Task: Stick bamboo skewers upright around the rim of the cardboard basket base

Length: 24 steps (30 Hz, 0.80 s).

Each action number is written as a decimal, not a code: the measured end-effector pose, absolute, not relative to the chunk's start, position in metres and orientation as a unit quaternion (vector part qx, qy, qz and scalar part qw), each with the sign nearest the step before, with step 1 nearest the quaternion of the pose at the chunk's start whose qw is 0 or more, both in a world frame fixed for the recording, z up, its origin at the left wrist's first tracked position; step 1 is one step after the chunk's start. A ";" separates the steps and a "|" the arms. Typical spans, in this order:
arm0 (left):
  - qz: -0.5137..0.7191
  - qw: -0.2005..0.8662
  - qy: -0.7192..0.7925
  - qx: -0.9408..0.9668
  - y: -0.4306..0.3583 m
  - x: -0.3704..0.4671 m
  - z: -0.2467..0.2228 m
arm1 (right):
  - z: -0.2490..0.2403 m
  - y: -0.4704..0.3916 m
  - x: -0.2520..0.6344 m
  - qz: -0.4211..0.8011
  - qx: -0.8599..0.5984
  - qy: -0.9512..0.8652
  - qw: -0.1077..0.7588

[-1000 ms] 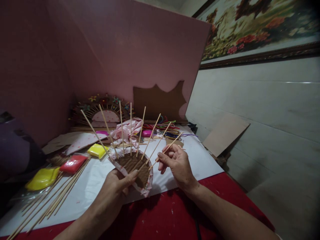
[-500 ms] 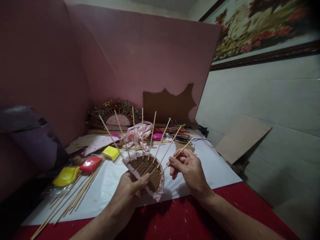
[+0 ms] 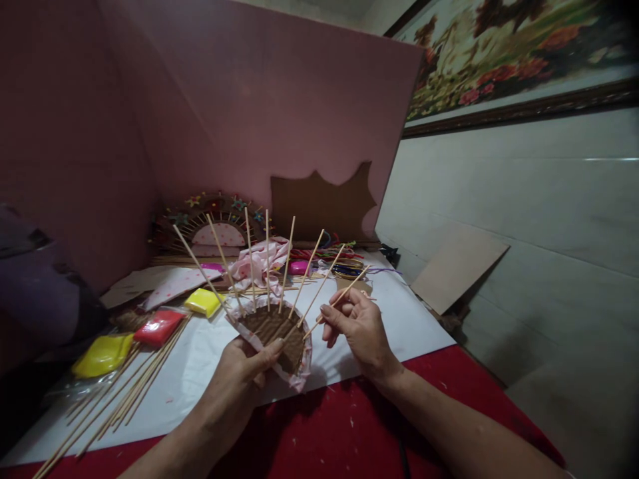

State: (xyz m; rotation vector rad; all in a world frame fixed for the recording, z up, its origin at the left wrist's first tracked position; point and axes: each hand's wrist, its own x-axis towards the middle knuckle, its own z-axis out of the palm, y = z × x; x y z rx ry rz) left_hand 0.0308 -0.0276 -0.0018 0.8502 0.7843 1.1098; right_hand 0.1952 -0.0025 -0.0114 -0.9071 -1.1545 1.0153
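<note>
My left hand (image 3: 244, 369) grips a brown cardboard half-round (image 3: 272, 326) by its lower left side, thumb on its face. Pink-and-white fabric (image 3: 307, 352) wraps the cardboard's edge. Several thin wooden sticks (image 3: 287, 266) fan upward from its curved rim. At the right end of the fan, my right hand (image 3: 357, 326) pinches one more stick (image 3: 349, 286) between thumb and fingers; its lower tip meets the cardboard's right rim. Whether that tip is inside the cardboard is too small to tell.
Loose sticks (image 3: 144, 379) lie at left beside yellow (image 3: 102, 356) and red (image 3: 160, 327) packets. Behind are crumpled pink fabric (image 3: 259, 263), a decorated half-round piece (image 3: 217, 236) and jagged cardboard (image 3: 322, 206). A cardboard sheet (image 3: 459, 266) leans at right.
The whole view has shifted, so the hands and table things appear further left. Both hands keep their holds, and the pinched stick stays at the cardboard's right rim.
</note>
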 end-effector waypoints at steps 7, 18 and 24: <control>0.482 0.704 0.347 0.390 -0.026 0.028 -0.005 | -0.010 -0.002 0.195 0.449 -0.393 -0.495 0.631; 0.508 0.687 0.361 0.373 -0.027 0.032 -0.001 | -0.010 -0.003 0.195 0.448 -0.396 -0.495 0.631; 0.498 0.692 0.368 0.371 -0.026 0.032 -0.001 | -0.011 -0.003 0.195 0.452 -0.393 -0.492 0.632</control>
